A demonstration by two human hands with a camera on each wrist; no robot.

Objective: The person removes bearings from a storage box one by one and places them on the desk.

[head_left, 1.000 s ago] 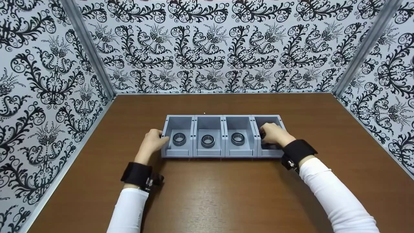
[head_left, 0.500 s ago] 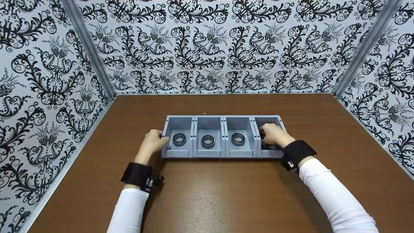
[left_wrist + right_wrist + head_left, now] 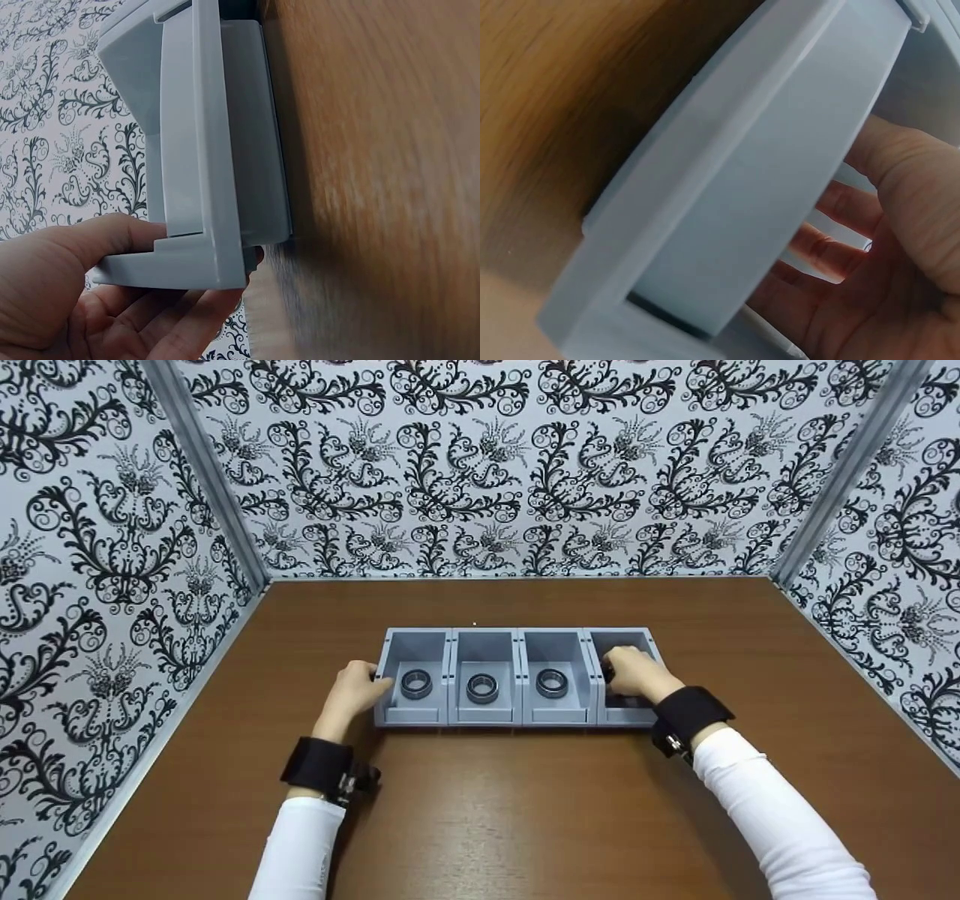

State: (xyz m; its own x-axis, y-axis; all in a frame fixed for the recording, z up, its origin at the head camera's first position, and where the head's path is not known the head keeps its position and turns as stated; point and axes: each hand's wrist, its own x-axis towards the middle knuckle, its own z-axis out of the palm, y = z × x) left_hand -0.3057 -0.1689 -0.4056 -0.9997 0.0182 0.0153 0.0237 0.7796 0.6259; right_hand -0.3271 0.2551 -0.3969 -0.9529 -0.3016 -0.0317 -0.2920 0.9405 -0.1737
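Four-sided grey plastic bins stand joined in a row on the wooden table. My left hand [image 3: 354,687] grips the side wall of the leftmost bin [image 3: 412,714], thumb inside and fingers outside, as the left wrist view shows. A ball bearing [image 3: 415,683] lies in that bin. The two middle bins hold one each, a bearing [image 3: 482,688] and another bearing [image 3: 552,682]. My right hand [image 3: 636,669] reaches down into the rightmost bin [image 3: 626,717], with something dark beside its fingers. The bin's front wall [image 3: 742,180] hides those fingertips; I cannot tell what they hold.
Brown wooden table [image 3: 480,810] surface stretches in front of the bins and to both sides. Patterned black-and-white walls [image 3: 480,472] with grey metal posts [image 3: 210,480] enclose it at the back and sides. A tiny white speck [image 3: 474,623] lies behind the bins.
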